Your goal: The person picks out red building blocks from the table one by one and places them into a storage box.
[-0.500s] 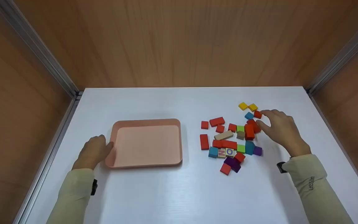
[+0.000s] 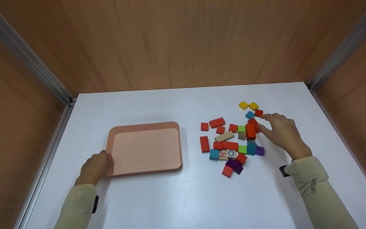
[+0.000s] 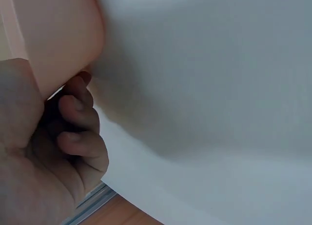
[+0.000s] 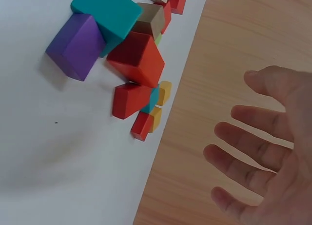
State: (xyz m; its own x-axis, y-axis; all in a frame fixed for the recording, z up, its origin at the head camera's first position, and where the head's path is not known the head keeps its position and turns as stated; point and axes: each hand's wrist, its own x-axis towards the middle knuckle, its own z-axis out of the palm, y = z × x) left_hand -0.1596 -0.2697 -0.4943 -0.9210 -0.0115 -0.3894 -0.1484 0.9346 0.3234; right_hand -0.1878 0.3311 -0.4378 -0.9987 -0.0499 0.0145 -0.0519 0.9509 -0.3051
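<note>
White table (image 2: pixel 183 197), pink tray (image 2: pixel 145 126), scattered blocks (image 2: pixel 230 145)

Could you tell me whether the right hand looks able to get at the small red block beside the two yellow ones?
Probably yes: the right hand hovers open by the small red block, with nothing between them.

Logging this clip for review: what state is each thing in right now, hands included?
Left hand: fingers curled, resting against the tray's left edge.
Right hand: fingers spread and relaxed, at the right side of the blocks, holding nothing.
Pink tray: flat on the table, nothing in it.
Blocks: scattered loose on the white table.
</note>
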